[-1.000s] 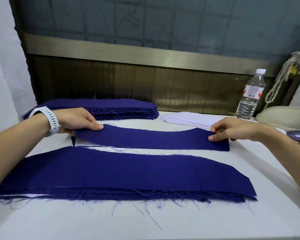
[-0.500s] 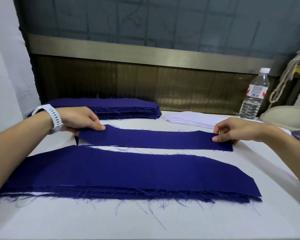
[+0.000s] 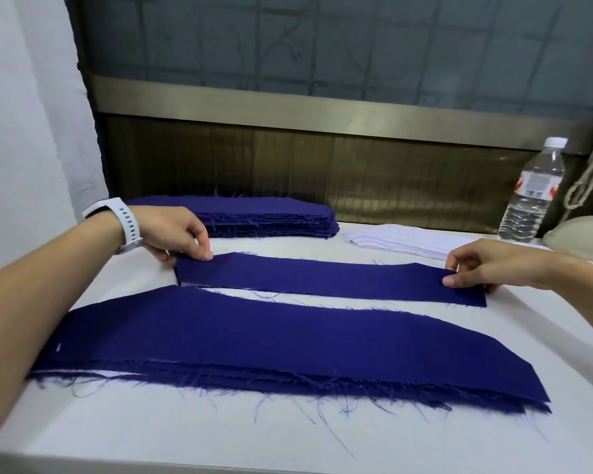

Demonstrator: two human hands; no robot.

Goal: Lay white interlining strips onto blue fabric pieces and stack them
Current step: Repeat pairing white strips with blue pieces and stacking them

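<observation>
While the nearest stack of blue pieces is lying along the front of the bench, slivers of white are showing under its frayed near edge, so I judge that several layered pairs are already sitting there finished. Just behind it, across a thin gap of bench, a single blue fabric piece is lying flat, and both hands are holding it by its ends. The left hand is pinching the left end between curled fingers and thumb, and the right hand is pinching the right end the same way. No white strip is lying on this piece, so it is probably waiting for its interlining or being squared up first. Farther back, a thick pile of blue pieces is sitting on the left, and a lower pile of white interlining strips is sitting on the right, near the right hand. Judging by their bulk, much of the job is remaining: strip on, lift to the near stack, repeat. A water bottle is standing at the far right.
</observation>
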